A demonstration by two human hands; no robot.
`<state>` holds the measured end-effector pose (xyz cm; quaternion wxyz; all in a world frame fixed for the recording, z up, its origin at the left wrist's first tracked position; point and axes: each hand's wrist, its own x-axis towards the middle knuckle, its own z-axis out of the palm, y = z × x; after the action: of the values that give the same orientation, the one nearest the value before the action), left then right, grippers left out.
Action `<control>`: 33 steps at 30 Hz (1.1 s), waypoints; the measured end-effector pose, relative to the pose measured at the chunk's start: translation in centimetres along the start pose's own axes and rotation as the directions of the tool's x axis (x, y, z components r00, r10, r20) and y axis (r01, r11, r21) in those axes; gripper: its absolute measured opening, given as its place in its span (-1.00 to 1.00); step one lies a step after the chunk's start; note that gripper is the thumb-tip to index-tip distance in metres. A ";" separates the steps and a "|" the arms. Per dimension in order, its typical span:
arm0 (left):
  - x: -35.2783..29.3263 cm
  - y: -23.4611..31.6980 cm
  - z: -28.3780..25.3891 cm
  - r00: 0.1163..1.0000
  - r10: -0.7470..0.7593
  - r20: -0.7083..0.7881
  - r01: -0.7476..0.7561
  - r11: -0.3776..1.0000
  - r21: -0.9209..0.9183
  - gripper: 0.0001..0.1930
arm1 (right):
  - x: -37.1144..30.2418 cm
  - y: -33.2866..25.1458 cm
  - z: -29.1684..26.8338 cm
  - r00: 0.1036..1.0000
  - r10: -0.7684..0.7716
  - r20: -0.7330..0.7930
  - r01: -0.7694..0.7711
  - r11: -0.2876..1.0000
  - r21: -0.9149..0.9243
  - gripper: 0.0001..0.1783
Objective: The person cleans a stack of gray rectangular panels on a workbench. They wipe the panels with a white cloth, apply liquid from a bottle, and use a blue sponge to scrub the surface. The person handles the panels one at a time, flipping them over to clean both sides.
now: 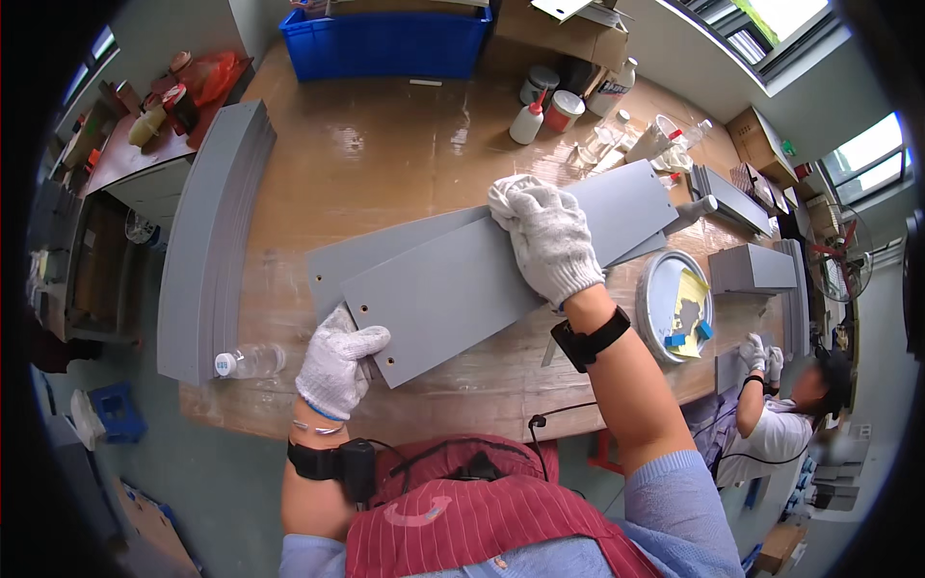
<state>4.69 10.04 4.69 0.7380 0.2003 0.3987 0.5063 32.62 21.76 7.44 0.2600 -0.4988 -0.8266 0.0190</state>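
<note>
A long flat grey panel [443, 289] with small brass-coloured holes at its ends lies slantwise over a second grey panel [385, 246]. My left hand [342, 361], in a white knit glove, grips the near left end of the upper panel, thumb on its face. Across the middle of that panel rests my right hand [547, 241], gloved too, with its fingers bunched near the far edge. Whatever is under those fingers is hidden by the glove.
Stacked grey panels [212, 241] stand at the left beside a clear bottle [252, 361]. A round tub lid [646, 306] holds yellow paper and blue blocks. Bottles and cans [564, 111] crowd the back right, near a blue bin [385, 46]. A co-worker [771, 424] works at right.
</note>
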 end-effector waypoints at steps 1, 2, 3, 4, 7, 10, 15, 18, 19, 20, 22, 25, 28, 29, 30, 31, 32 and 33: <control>0.1 0.1 0.1 1.000 0.005 0.003 -0.005 1.000 0.000 -0.43 | -0.3 3.0 -0.3 0.997 0.066 -0.029 -0.070 0.988 -0.139 -0.69; 0.2 0.0 0.2 1.000 0.008 0.007 -0.008 1.000 -0.002 -0.43 | -0.8 5.8 -0.7 0.989 0.130 -0.064 -0.143 0.951 -0.274 -0.71; 0.0 0.0 0.2 1.000 0.000 -0.005 0.000 1.000 0.003 -0.42 | -0.6 8.0 -1.7 0.932 0.360 -0.040 -0.362 0.930 -0.058 -0.70; -0.2 0.2 0.3 1.000 -0.002 -0.019 0.002 1.000 0.008 -0.42 | -0.4 10.1 -2.8 0.831 0.556 0.035 -0.554 0.818 0.152 -0.69; 0.1 0.4 0.5 0.999 -0.043 -0.025 0.042 0.999 -0.031 -0.41 | -1.8 14.3 -7.9 0.768 0.627 0.128 -0.177 0.016 0.984 -0.67; 0.2 0.1 0.3 0.999 -0.037 -0.022 0.036 0.999 -0.038 -0.41 | -3.3 18.9 -8.3 0.782 0.606 0.143 -0.363 0.257 0.896 -0.58; -0.1 0.6 1.1 0.998 -0.052 -0.036 0.052 0.999 -0.005 -0.41 | -3.9 18.6 -3.7 0.942 0.323 -0.092 -0.298 0.929 0.219 -0.61; -0.7 0.9 0.2 0.996 -0.056 -0.065 0.058 0.998 0.020 -0.41 | -0.9 4.3 -0.7 0.996 0.078 -0.031 -0.082 0.986 -0.145 -0.59; -0.6 0.5 -0.4 0.996 -0.054 -0.075 0.057 0.998 0.032 -0.41 | -0.5 0.8 0.1 0.996 0.058 0.063 -0.054 0.997 -0.059 -0.57; -0.4 0.3 -0.7 0.996 -0.053 -0.068 0.056 0.998 0.040 -0.40 | 0.0 -2.2 0.6 0.988 0.031 0.150 -0.033 0.999 0.013 -0.55; -0.4 0.4 -0.5 0.995 -0.045 -0.089 0.050 0.997 0.056 -0.40 | 0.6 -6.9 2.2 0.982 -0.057 0.180 0.041 0.995 0.093 -0.61; -0.3 0.7 0.6 0.979 -0.108 -0.173 0.123 0.989 0.078 -0.43 | 1.5 -11.7 3.2 0.914 -0.249 0.320 0.195 0.962 0.192 -0.63; 0.0 0.7 1.3 0.971 -0.089 -0.221 0.107 0.992 0.068 -0.50 | 1.3 -12.0 3.7 0.896 -0.303 0.325 0.240 0.945 0.220 -0.61; -0.1 0.7 0.6 0.977 -0.081 -0.198 0.103 0.990 0.100 -0.47 | 1.5 -11.3 3.1 0.889 -0.291 0.354 0.219 0.948 0.230 -0.59; -0.3 0.5 0.4 0.984 -0.049 -0.170 0.064 0.994 0.086 -0.39 | 1.7 -10.7 2.5 0.878 -0.294 0.378 0.203 0.944 0.261 -0.57; 0.1 -0.1 0.5 0.990 -0.023 -0.140 0.027 0.999 0.028 -0.36 | 1.2 -9.1 2.6 0.899 -0.244 0.364 0.175 0.962 0.210 -0.55; 0.2 -0.3 0.7 0.991 0.013 -0.131 -0.016 1.000 -0.024 -0.32 | 1.1 -7.4 2.4 0.926 -0.200 0.319 0.151 0.974 0.171 -0.56; 0.3 -0.3 1.1 0.990 0.005 -0.143 -0.005 1.000 -0.005 -0.31 | 0.9 -5.2 1.6 0.949 -0.158 0.272 0.125 0.983 0.134 -0.58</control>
<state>5.81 10.32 4.98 0.7067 0.1626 0.4487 0.5222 27.37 20.26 7.87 0.1686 -0.4146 -0.8864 0.1185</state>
